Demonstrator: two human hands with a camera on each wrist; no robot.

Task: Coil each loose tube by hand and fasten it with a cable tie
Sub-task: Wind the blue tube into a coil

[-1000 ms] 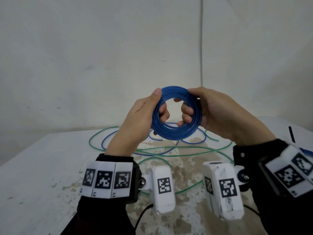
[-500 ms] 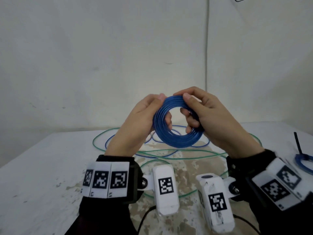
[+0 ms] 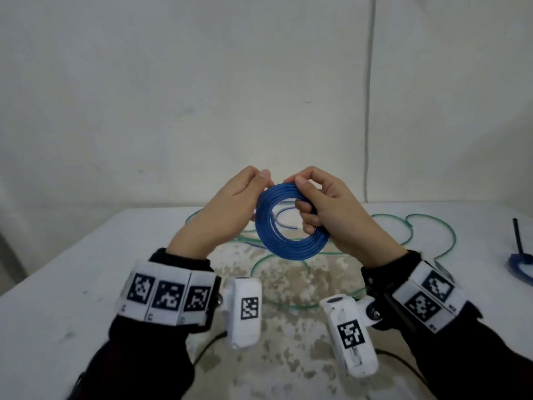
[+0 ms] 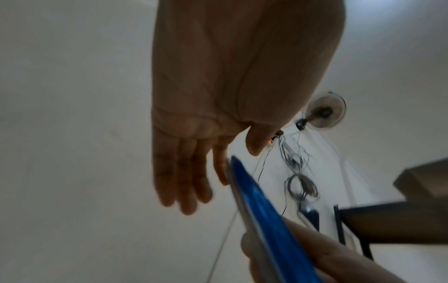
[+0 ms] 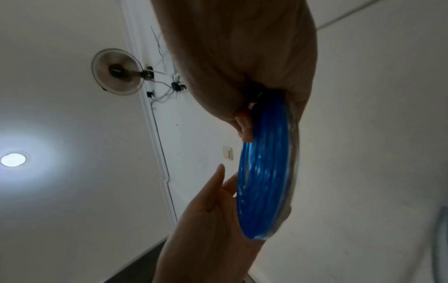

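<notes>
A wound blue tube coil (image 3: 288, 249) is held in the air above the table (image 3: 86, 255). My right hand (image 3: 331, 209) grips its right side, fingers curled through the hole and thumb on the top rim; the right wrist view shows the coil (image 5: 264, 181) edge-on under that hand (image 5: 242, 57). My left hand (image 3: 230, 206) touches the coil's left side, thumb tip near the top. In the left wrist view its fingers (image 4: 189, 172) are straight beside the coil's edge (image 4: 266, 220). No cable tie shows on this coil.
A loose green tube (image 3: 432, 217) sprawls in loops over the table behind and under my hands, with a thin loose blue tube (image 3: 284, 223) among them. At the right edge lies another blue coil (image 3: 519, 264) with a black cable tie (image 3: 517, 235) sticking up.
My left fingers have come out of the coil's hole and now lie straight against its side. My right hand has shifted its grip toward the top, and the coil has tilted.
</notes>
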